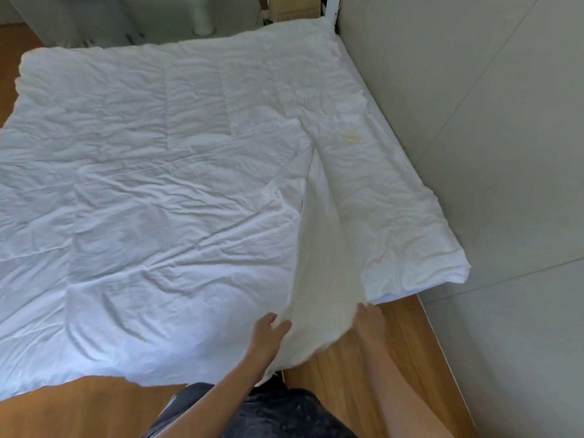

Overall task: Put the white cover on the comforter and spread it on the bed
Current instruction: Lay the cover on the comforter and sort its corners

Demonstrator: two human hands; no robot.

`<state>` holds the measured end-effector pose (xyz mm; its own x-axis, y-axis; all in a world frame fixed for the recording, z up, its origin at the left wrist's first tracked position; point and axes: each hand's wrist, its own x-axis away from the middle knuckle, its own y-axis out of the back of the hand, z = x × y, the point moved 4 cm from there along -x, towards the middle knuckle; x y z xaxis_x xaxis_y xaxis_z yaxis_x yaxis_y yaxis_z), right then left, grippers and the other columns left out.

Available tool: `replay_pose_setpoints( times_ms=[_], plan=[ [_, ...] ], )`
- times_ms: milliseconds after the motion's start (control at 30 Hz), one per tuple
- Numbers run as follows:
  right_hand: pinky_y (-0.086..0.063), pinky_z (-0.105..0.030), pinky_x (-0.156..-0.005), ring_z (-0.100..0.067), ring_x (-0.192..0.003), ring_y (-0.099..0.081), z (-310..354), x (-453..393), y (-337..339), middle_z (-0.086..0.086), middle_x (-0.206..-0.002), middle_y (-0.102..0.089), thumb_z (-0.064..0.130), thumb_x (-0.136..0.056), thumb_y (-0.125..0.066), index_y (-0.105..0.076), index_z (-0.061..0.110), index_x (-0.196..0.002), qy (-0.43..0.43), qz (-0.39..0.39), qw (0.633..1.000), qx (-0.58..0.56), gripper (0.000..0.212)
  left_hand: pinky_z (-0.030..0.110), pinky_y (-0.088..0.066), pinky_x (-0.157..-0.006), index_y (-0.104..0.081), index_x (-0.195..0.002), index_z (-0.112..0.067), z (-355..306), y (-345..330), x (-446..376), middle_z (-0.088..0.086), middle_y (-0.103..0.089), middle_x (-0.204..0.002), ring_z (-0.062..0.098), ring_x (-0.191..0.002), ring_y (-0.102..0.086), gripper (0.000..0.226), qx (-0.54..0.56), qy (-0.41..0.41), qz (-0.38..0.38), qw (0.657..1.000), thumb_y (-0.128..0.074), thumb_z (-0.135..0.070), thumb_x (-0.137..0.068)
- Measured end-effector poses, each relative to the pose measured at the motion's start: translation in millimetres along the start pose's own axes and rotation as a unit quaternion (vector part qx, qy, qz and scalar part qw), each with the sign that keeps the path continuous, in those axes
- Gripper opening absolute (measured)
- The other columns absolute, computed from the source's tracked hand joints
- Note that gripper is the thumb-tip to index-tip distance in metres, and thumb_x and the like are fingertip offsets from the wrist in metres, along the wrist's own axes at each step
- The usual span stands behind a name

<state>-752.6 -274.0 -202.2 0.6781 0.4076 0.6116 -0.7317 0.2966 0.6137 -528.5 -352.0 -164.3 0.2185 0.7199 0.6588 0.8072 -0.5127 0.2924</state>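
A wrinkled white cover (151,191) lies spread over most of the bed and hangs over its near edge. Beneath it, a cream-white comforter (373,191) shows along the right side of the bed, with a faint yellow stain near its middle. A cream flap of the comforter (319,298) is lifted at the foot of the bed. My left hand (268,327) grips the flap's left edge where it meets the cover. My right hand (369,320) holds the flap's right edge. The mattress under the bedding is hidden.
A grey wall (474,121) runs close along the bed's right side. Wooden floor (373,368) lies at the foot of the bed where I stand. A wooden headboard (294,7) and a white cylinder (202,14) stand at the far end.
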Motion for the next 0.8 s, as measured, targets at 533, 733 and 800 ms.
replay_pose_setpoints(
  times_ms=[533, 733, 800],
  plan=[
    [-0.051, -0.036, -0.084, -0.025, -0.104, -0.057, 93.8, 10.3, -75.8, -0.011, -0.133, -0.049, 0.043, -0.089, -0.064, -0.021, 0.011, -0.15, -0.025, 0.216, 0.959, -0.182, 0.08, 0.016, -0.038, -0.065, -0.058, -0.082, -0.022, -6.5, 1.1, 35.3, -0.011, -0.056, -0.076, 0.004, -0.07, -0.051, 0.021, -0.152, -0.094, 0.187, 0.966, -0.046, -0.029, -0.097],
    [-0.046, -0.03, -0.072, -0.021, -0.086, -0.055, 129.2, 31.7, -114.6, -0.009, -0.103, -0.057, 0.01, -0.094, -0.038, -0.05, 0.001, -0.126, 0.087, 0.144, 0.984, -0.056, 0.036, 0.022, -0.041, -0.064, -0.051, -0.07, -0.017, -7.6, 46.2, 32.3, -0.005, -0.048, -0.065, 0.007, -0.062, -0.049, 0.027, -0.135, -0.082, 0.224, 0.962, -0.053, -0.032, -0.092],
    [-0.045, -0.03, -0.072, -0.02, -0.084, -0.055, 137.9, 46.0, -117.6, -0.006, -0.096, -0.056, 0.01, -0.094, -0.034, -0.052, 0.002, -0.124, 0.141, 0.142, 0.979, -0.036, 0.035, 0.024, -0.049, -0.065, -0.058, -0.078, -0.013, -13.2, 70.3, 24.4, -0.003, -0.059, -0.069, 0.009, -0.065, -0.057, 0.028, -0.08, -0.06, 0.17, 0.98, -0.052, -0.032, -0.097]
  ],
)
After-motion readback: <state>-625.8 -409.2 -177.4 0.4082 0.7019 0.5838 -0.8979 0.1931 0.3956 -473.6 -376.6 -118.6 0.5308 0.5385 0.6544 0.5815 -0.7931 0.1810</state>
